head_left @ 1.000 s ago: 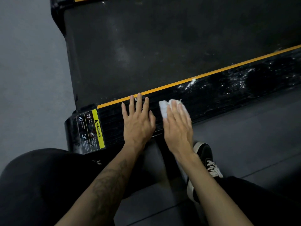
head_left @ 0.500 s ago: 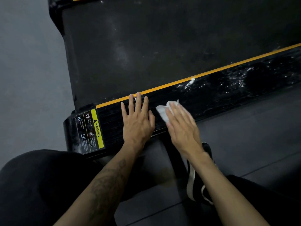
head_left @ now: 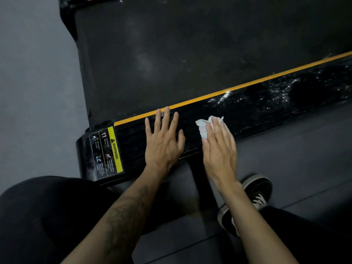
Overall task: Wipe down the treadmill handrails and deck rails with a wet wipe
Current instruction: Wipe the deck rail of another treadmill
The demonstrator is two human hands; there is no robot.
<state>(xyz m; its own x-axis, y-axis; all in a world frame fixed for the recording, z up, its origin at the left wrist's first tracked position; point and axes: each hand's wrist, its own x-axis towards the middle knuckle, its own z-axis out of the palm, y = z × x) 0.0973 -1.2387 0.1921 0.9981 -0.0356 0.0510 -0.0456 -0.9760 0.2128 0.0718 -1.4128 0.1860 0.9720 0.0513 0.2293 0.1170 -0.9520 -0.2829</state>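
The treadmill's black deck rail [head_left: 266, 109] with a yellow stripe runs from lower left to upper right; its right part glistens wet. My left hand [head_left: 163, 141] lies flat on the rail with fingers spread. To its right, my right hand [head_left: 219, 147] presses a crumpled white wet wipe [head_left: 204, 126] onto the rail with straight fingers. The wipe sticks out past the fingertips. No handrails are in view.
The dark running belt [head_left: 190, 54] lies beyond the rail. A yellow and black warning label [head_left: 106, 153] marks the rail's rear end. Grey floor [head_left: 34, 82] is at left, dark floor mats [head_left: 295, 159] at right. My black shoe [head_left: 255, 195] stands below my right hand.
My right hand has slid the wipe a little to the right along the rail, away from my left hand. The left hand has stayed in place.
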